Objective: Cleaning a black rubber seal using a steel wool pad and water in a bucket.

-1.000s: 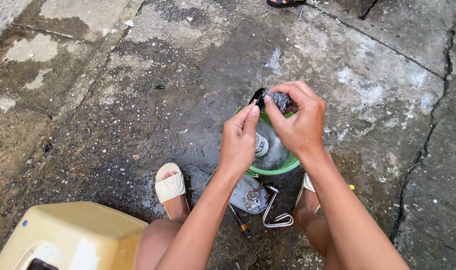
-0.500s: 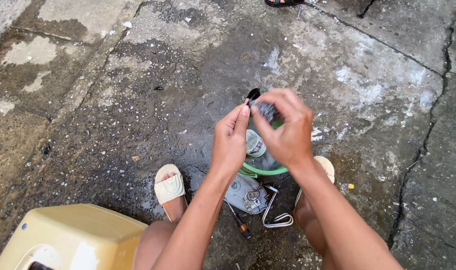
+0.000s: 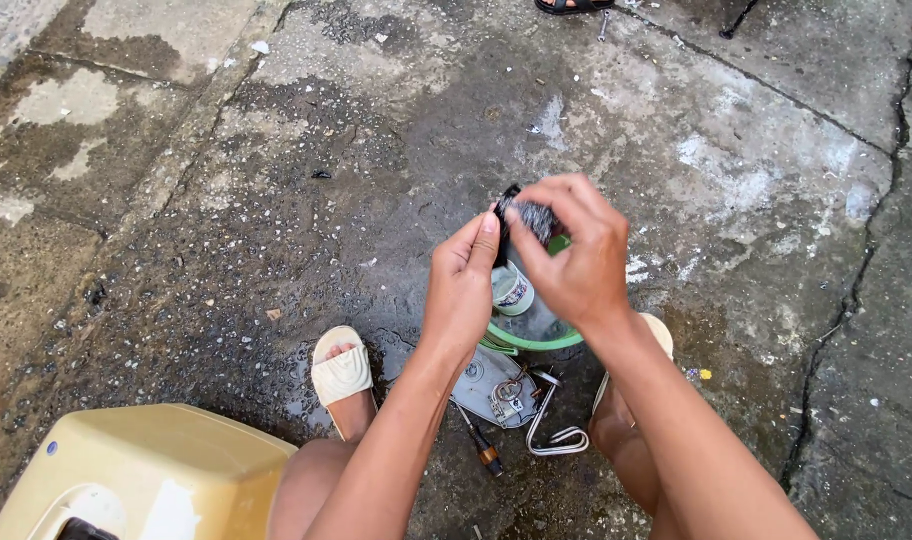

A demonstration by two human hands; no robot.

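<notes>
Wet, cracked concrete lies under me. My left hand [image 3: 463, 290] and right hand [image 3: 573, 262] both pinch a small dark part [image 3: 529, 214] above the green bowl [image 3: 536, 335]. Slippery fingers could drop it among the metal plate [image 3: 501, 390] and screwdriver [image 3: 483, 447].

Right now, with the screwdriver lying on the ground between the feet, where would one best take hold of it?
By the dark-and-orange handle, from above. The screwdriver lies flat on the wet concrete, its handle end free toward the person, while the thin shaft runs up beside the grey metal plate.
</notes>
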